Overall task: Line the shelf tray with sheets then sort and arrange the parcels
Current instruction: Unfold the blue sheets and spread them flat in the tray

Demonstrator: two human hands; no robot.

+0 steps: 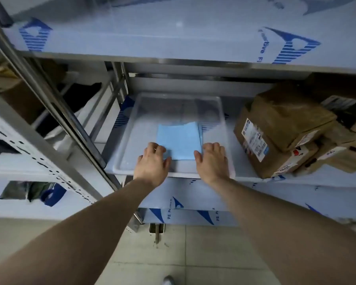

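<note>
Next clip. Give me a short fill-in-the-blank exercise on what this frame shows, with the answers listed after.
1. The folded sheets in the clear tray are ____ in colour.
2. The brown parcels sit to the ____ of the tray.
3. The left hand and right hand both reach to the sheets' ____ edge.

Answers: blue; right; near

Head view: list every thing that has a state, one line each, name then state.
tray: on the middle shelf, holds only the blue sheets.
blue sheets: folded stack, flat in the tray's front half, not spread.
left hand: fingers on the stack's left front corner.
right hand: fingers on the stack's right front corner.
parcels: piled on the shelf right of the tray, none in it.
</note>
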